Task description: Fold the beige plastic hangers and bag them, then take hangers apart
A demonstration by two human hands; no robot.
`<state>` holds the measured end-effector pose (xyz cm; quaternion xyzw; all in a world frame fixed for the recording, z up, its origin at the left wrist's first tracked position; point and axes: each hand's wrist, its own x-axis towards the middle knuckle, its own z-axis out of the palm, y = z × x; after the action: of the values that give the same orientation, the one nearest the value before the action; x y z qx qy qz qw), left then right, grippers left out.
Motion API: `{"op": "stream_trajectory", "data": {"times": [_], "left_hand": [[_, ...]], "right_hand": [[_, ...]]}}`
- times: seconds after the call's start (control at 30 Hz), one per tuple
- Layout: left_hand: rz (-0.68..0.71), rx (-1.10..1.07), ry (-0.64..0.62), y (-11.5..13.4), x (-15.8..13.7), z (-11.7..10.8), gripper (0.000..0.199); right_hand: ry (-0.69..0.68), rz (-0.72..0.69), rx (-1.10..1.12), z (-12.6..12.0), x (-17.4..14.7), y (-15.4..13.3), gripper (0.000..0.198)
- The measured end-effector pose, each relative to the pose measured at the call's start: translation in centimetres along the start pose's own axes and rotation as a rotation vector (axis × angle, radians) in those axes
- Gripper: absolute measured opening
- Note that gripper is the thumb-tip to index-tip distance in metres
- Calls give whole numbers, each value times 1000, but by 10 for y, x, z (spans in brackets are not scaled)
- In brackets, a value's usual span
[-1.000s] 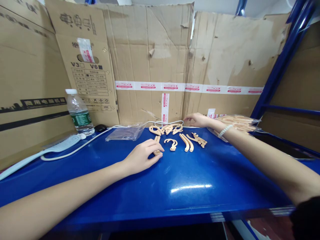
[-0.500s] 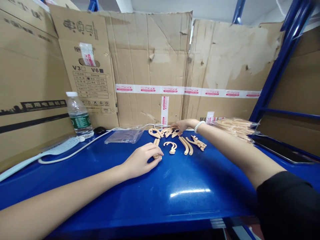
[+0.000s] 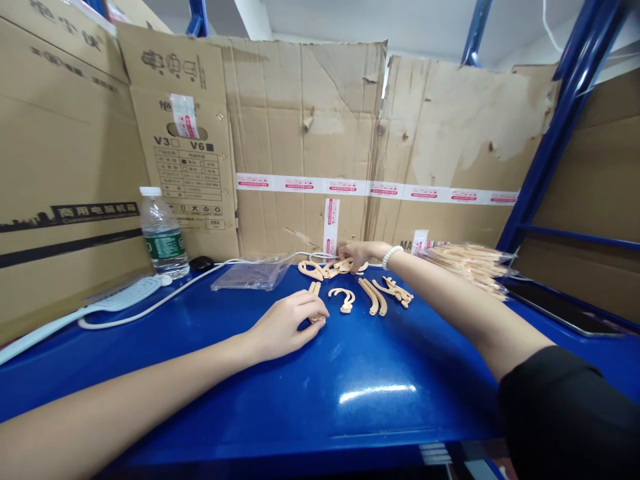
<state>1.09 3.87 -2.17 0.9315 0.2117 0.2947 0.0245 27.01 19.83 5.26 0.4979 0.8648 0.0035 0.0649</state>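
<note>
My left hand (image 3: pixel 293 321) rests on the blue table, fingers curled over beige plastic hanger arms (image 3: pixel 315 288) whose ends show above and below the fingers. Further back, my right hand (image 3: pixel 361 253) has its fingers bent down onto a beige hanger piece (image 3: pixel 344 267) in the back row; its fingertips are partly hidden. A looped hanger piece (image 3: pixel 311 270) lies left of that. Between the hands is a hanger hook (image 3: pixel 343 299). To its right lie two curved hanger arms (image 3: pixel 373 297) side by side, then a small cluster of hanger parts (image 3: pixel 396 291).
Bagged beige pieces (image 3: pixel 465 263) sit at the right, near a dark tablet-like slab (image 3: pixel 563 307). At the left are a water bottle (image 3: pixel 164 237), a pale blue brush (image 3: pixel 123 297), a black mouse (image 3: pixel 202 263), a white cable (image 3: pixel 145 319) and a clear plastic bag (image 3: pixel 250 275). Cardboard (image 3: pixel 300 133) walls the back.
My right hand has shifted slightly left, and the back-row piece under its fingers lies differently. The left hand stays on the hanger arms. The whole view has tipped slightly.
</note>
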Motion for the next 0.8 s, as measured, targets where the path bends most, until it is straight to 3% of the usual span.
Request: {"op": "stream_trajectory", "data": {"times": [0.27,0.5,0.63,0.67,0.8], "left_hand": [[-5,5,11,-1,0,0,16],[-39,-26,50,1,1,-1,17],[-218,-184,161,12,5,-5,22],[-284,-254,185,17,6,-6,25],[-492,-565,196,39,9,-6,46]], "right_hand": [[265,37,133,-13,-20,9,25],[616,47,422,-28,-51,11,32],[744,5,599,-24,-97,-28,34],[745,-17,732,-20,-111,-43,34],[598,-125,1003,3,-157,-106,28]]}}
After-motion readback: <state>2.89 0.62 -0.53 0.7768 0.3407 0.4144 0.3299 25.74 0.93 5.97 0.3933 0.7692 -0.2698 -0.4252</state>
